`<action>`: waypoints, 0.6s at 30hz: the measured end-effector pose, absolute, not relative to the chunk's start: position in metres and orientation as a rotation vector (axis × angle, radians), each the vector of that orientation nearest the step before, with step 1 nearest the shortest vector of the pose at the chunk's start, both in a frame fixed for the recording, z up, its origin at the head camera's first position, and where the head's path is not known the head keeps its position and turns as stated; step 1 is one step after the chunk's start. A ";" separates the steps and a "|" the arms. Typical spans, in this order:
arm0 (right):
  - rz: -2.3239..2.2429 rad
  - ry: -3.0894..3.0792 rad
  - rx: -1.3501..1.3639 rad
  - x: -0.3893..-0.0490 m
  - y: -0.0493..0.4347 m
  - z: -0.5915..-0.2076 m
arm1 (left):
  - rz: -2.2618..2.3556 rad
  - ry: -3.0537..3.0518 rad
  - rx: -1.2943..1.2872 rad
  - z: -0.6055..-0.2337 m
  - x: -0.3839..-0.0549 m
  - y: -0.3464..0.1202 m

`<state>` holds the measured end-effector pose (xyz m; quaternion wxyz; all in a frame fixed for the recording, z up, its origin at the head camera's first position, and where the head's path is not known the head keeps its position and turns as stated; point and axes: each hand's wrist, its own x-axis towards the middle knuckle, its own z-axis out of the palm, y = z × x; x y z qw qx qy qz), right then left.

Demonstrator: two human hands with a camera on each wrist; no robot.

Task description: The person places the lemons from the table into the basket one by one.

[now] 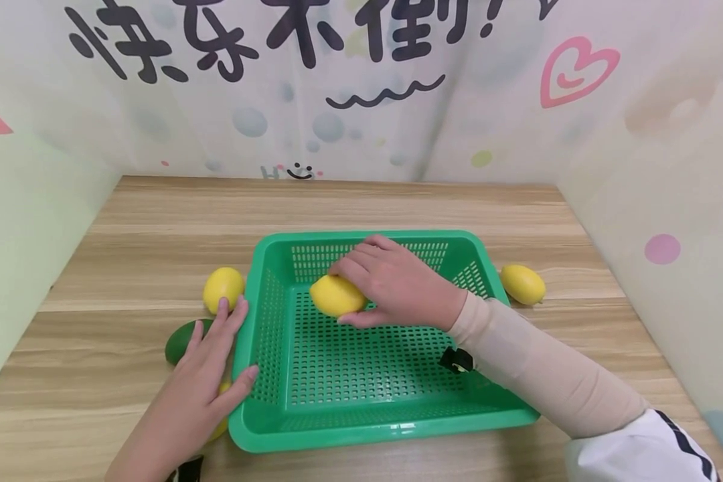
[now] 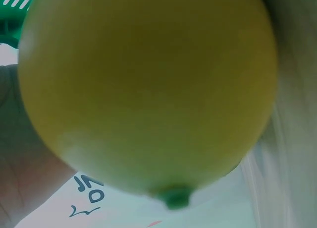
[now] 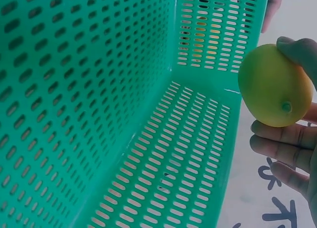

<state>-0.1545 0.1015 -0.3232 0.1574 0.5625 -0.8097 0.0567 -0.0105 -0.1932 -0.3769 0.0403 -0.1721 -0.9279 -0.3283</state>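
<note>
My right hand (image 1: 391, 284) pinches a yellow lemon (image 1: 336, 296) between thumb and fingers, above the floor of a green plastic basket (image 1: 361, 438). In the right wrist view, the held lemon (image 3: 272, 86) shows its stem end. The left hand (image 1: 201, 388) lies with straight fingers along the basket's left side, fingertips close to a second lemon (image 1: 221, 286). Partly hidden beneath that hand is a dark green fruit (image 1: 181, 343). Another lemon (image 1: 219, 430) peeks out below the left thumb; a lemon (image 2: 148, 99) fills the left wrist view.
Right of the basket, one more lemon (image 1: 523, 284) lies against its outer side on the wooden table (image 1: 337, 207). A printed backdrop (image 1: 494, 134) with lettering and a pink heart rises behind the table, and pale panels flank both sides.
</note>
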 end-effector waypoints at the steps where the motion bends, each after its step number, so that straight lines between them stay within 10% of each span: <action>1: 0.163 -2.319 1.610 -0.155 0.101 -0.323 | -1.010 -2.839 -0.529 -0.377 -0.010 -0.193; 18: 0.121 -2.356 1.637 -0.158 0.097 -0.337 | -1.007 -2.840 -0.531 -0.377 -0.011 -0.195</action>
